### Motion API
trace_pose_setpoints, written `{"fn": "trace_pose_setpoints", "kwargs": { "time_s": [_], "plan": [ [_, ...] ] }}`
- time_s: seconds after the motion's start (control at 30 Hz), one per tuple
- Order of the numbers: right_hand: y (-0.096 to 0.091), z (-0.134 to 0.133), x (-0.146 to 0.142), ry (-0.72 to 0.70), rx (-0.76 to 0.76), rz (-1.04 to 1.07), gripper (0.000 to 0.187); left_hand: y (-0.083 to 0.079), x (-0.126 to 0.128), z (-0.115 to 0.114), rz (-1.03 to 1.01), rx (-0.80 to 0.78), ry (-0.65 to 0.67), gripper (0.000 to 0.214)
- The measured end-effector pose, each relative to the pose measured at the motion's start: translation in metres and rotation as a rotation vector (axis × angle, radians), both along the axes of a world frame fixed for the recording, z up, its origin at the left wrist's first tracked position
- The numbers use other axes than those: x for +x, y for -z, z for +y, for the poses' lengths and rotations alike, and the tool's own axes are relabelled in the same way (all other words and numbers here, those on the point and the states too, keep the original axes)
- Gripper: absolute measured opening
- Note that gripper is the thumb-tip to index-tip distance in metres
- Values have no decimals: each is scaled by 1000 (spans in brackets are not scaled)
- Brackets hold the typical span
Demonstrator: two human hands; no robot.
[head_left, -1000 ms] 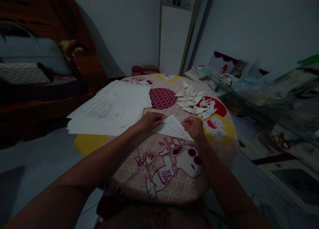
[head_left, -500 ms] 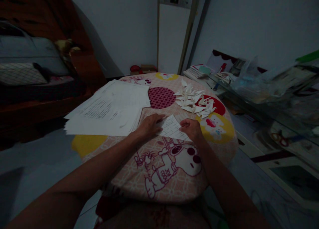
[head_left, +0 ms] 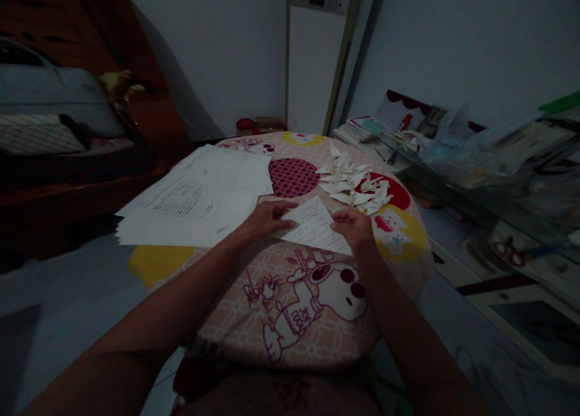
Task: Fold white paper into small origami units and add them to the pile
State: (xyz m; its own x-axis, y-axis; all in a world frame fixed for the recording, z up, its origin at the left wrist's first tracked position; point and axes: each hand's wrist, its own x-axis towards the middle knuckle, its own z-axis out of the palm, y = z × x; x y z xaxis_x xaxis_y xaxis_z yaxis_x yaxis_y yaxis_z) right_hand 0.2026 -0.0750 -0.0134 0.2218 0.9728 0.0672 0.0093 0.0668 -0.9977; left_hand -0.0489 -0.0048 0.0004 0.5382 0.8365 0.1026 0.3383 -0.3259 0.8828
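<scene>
A small printed sheet of paper [head_left: 313, 224] lies on the patterned cloth of a round table [head_left: 299, 307]. My left hand [head_left: 266, 218] rests on the sheet's left corner with its fingers stretched forward and pressing down. My right hand [head_left: 356, 230] grips the sheet's right edge, fingers curled over it. Just beyond the sheet sits a heap of small folded white paper shapes [head_left: 354, 183].
A stack of printed sheets [head_left: 199, 195] covers the table's left side. A glass shelf with bags and clutter [head_left: 489, 156] runs along the right, books [head_left: 362, 129] behind it. A dark sofa with bags [head_left: 58, 126] stands at left, a white door [head_left: 312, 60] behind.
The small sheet has been opened out or shifted upward, showing more of its surface. Both hands moved slightly forward on it. The camera view has barely moved.
</scene>
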Motion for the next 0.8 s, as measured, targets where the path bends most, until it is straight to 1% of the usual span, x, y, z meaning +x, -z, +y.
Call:
{"fn": "trace_pose_setpoints", "kwargs": {
  "time_s": [0.07, 0.1, 0.17, 0.23, 0.37, 0.47, 0.57, 0.67, 0.73, 0.8],
  "plan": [
    [-2, 0, 4, 13, -19, 57, 27, -8, -10, 2, -121, -155, -25, 57],
    [-2, 0, 7, 22, -27, 73, 26, -12, -15, 3, -175, -204, -24, 56],
    [-1, 1, 11, 44, -37, 82, 25, -16, -22, 4, -276, -264, 1, 57],
    [2, 3, 14, 54, -41, 59, 22, -16, -24, 5, -335, -290, 42, 56],
    [7, 7, 16, 18, -52, 16, 22, -9, -13, 0, -376, -309, 91, 51],
    [7, 6, 12, -10, -70, 84, 22, -5, 0, -6, -428, -352, 34, 51],
    [3, 3, 7, -66, -59, 133, 24, -7, 6, -9, -430, -401, -29, 49],
    [0, -1, 6, -116, -59, 102, 29, -7, 4, -8, -391, -439, -81, 39],
    [0, -1, 9, -84, -89, 53, 28, -4, -1, -5, -341, -472, -95, 32],
    [3, -1, 13, -28, -137, -2, 25, 0, -6, -2, -228, -481, -86, 29]
  ]
}}
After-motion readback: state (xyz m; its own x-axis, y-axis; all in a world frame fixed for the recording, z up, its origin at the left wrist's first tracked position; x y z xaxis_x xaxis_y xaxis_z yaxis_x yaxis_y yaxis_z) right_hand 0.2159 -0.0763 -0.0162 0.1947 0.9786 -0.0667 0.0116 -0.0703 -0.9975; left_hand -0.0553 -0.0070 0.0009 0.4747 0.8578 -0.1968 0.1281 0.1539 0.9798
